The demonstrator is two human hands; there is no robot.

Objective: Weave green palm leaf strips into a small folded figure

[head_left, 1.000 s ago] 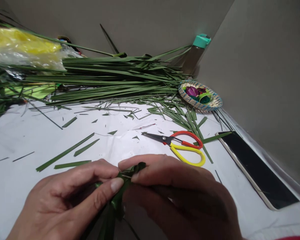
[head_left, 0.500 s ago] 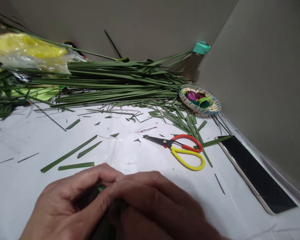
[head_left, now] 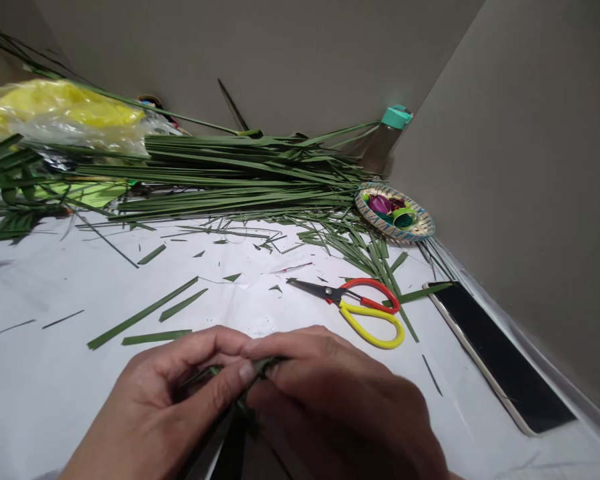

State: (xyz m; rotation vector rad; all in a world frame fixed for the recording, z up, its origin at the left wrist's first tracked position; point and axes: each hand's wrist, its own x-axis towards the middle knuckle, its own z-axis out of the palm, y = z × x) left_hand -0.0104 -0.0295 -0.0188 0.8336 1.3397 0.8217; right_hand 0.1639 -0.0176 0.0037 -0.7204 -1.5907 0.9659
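Observation:
At the bottom middle, my left hand (head_left: 180,393) and my right hand (head_left: 335,393) meet fingertip to fingertip. Both pinch a folded green leaf strip (head_left: 267,365), of which a small twisted part shows between the thumbs. A dark length of the leaf hangs below, under my palms; most of the piece is hidden by my fingers. Beyond my right hand lie scissors (head_left: 345,299) with one red and one yellow handle, blades slightly apart and pointing left. Cut leaf pieces (head_left: 145,317) rest on the white sheet past my left hand.
A thick bundle of long green leaves (head_left: 240,163) lies along the wall. Behind its right end stand a teal-capped bottle (head_left: 383,143) and a small woven basket (head_left: 420,232). A phone (head_left: 500,360) is at right, a yellow plastic-wrapped bundle (head_left: 63,110) at far left.
My right hand has shifted, and its fingers have drawn back from over my left thumb. The folded leaf between the thumbs now shows. The whole view has tilted slightly.

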